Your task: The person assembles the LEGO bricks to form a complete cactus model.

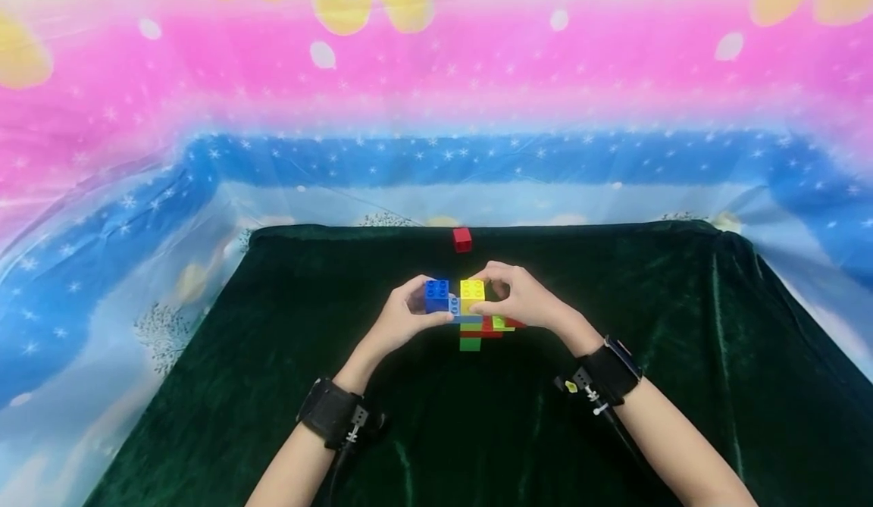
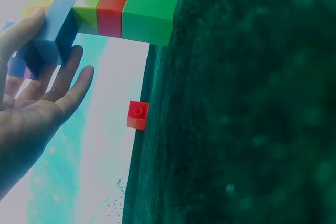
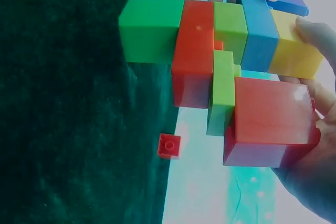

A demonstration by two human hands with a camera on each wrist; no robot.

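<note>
A built-up stack of plastic building bricks stands upright between both hands in the head view. A green brick [image 1: 470, 344] is its lowest part. Above that come a long red brick [image 3: 193, 56], a lime brick [image 3: 230, 31] and a long blue brick [image 3: 258, 30]. My left hand [image 1: 398, 317] holds the dark blue brick [image 1: 437, 295] at the top left, thumb in front. With thumb and fingers, my right hand [image 1: 524, 298] pinches the yellow brick [image 1: 473, 292] at the top. A side branch carries a thin lime brick [image 3: 221, 93] and a big red brick [image 3: 273, 111], close by the right palm.
A lone small red brick [image 1: 462, 239] sits near the far edge of the table, which is covered in dark green velvet cloth [image 1: 204, 416]. Behind it hangs a pink and blue patterned fabric [image 1: 436, 113]. Each wrist wears a black strap [image 1: 332, 414] with a camera mount.
</note>
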